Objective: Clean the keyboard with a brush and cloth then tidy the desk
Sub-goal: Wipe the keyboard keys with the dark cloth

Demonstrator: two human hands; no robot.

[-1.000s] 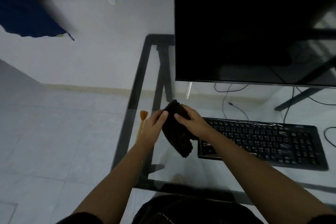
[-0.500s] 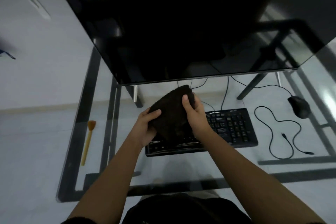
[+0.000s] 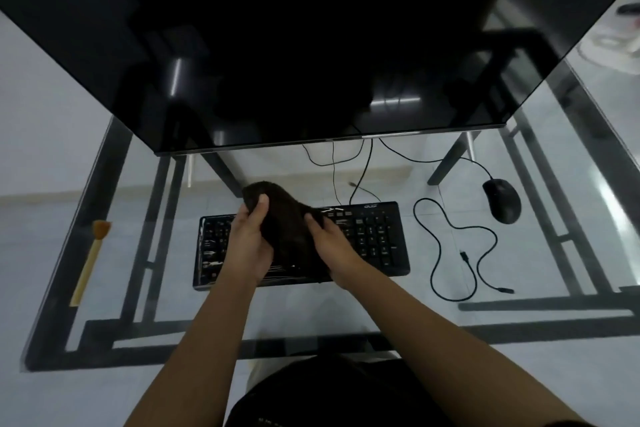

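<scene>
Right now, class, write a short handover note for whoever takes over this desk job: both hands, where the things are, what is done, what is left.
Left hand grips the dark cloth; right hand holds its other side, above the keyboard.
Brush lies alone at the glass desk's left edge. Mouse sits right of the keyboard, a loose cable between them.
Done: brush set aside; whether brushing is finished cannot be told.
Left: wipe the keys, then tidy the desk.
</scene>
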